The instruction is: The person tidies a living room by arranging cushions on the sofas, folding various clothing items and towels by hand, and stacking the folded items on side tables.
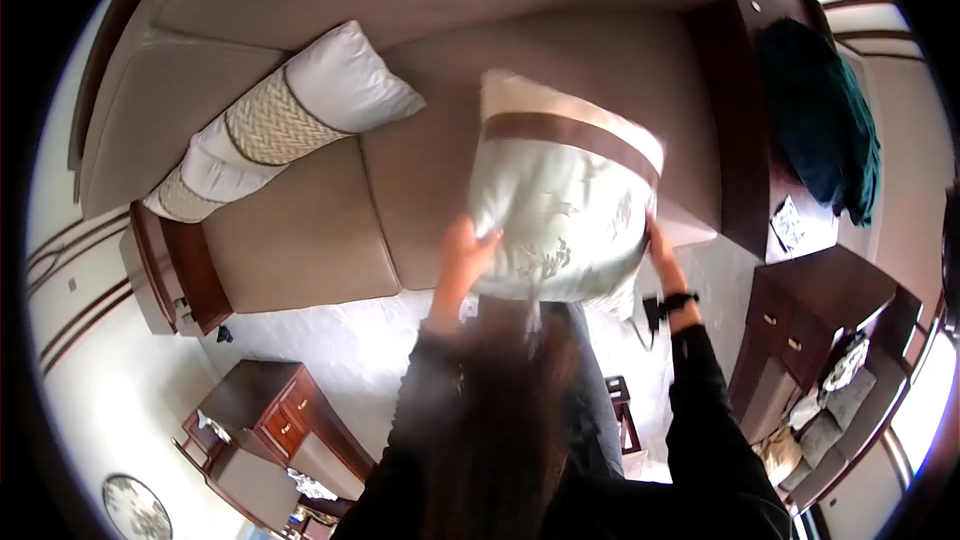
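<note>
Between my two hands is a throw pillow, pale green with a leaf pattern, a brown stripe and a cream band at its far end. My left hand grips its left edge, thumb on the front. On the opposite side, my right hand holds the right edge, its fingers partly hidden behind the fabric. A black band with a device is on my right wrist. The pillow is tilted in front of the brown sofa; whether it touches the seat, I cannot tell.
White pillows with a woven band lean along the sofa's left part. A dark green cloth lies on the wooden side surface at right. Wooden cabinets stand at lower right and lower left. A small stool is near my legs.
</note>
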The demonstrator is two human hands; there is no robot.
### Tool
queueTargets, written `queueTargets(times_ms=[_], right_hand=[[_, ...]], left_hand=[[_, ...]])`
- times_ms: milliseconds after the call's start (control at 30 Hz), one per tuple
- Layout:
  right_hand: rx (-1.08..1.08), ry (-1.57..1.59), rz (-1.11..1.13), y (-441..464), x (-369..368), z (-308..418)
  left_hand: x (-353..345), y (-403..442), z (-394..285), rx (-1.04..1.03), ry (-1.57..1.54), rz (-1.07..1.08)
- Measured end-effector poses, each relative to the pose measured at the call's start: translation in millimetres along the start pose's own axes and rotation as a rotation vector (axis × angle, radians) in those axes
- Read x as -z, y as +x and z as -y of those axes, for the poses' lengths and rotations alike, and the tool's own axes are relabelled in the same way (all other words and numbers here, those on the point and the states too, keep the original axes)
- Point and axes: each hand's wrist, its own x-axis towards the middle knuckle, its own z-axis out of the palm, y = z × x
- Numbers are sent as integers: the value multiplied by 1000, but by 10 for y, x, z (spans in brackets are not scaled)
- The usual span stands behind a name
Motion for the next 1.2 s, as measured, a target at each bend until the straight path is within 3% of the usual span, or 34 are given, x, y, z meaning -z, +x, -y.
queueTargets(times_ms=[67, 133, 200, 267, 333, 367, 400, 467, 500, 533, 567, 600, 667, 700, 733, 767, 800, 867, 900, 1033, 1133, 1200], right_hand=[[-78, 346, 190, -339, -275, -490], [-290, 313, 498, -651, -625, -465], [-328, 251, 782, -876, -1031, -291], [-290, -28, 928, -914, -1318, -97], [189, -475, 890, -907, -1405, 386], [275, -627, 871, -846, -1353, 919], [410, -324, 589, -671, -1274, 865], [613, -474, 289, -94, -739, 1165], [498, -627, -91, -202, -727, 1794], [779, -681, -337, 245, -384, 1730], [746, -773, -420, 503, -126, 1796], [710, -866, -501, 699, 95, 1823], [261, -544, -309, 1049, 426, 1632], [122, -452, -141, 1250, 543, 1449], [74, -484, -216, 1128, 402, 1463], [48, -269, -118, 1248, 371, 1278], [90, -186, -51, 1350, 376, 1126], [229, -147, 57, 1115, 84, 1234], [185, -129, 46, 943, 24, 1359], [360, 29, -71, 380, -74, 1566], [475, 65, -67, 150, -99, 1999], [578, 114, -80, 272, -98, 2357]], left_hand=[[465, -80, -720, -398, 406, -183], [844, -37, -1314, -688, 732, -150], [937, 163, -1664, -974, 657, -390], [938, 460, -1770, -970, 726, -757], [983, 538, -1665, -872, 563, -762], [949, 595, -1421, -787, 491, -732], [890, 683, -1124, -704, 422, -703], [680, 718, -403, -445, 355, -522], [460, 772, 141, -282, 232, -463], [218, 817, 647, -14, 37, -271], [-5, 773, 891, 288, -148, -50], [-196, 509, 808, 402, -436, 4], [-584, 430, 928, 401, -999, 328], [-748, 483, 1021, 358, -1176, 314], [-860, 542, 1053, 310, -1350, 301], [-868, 566, 859, 198, -1429, 296], [-832, 590, 679, 193, -1438, 298], [-733, 609, 274, 15, -905, 67], [-648, 628, 110, -27, -909, 33], [-190, 732, -88, -75, -783, -23], [148, 802, -318, -293, -633, -196], [379, 988, -676, -422, -625, -173]])
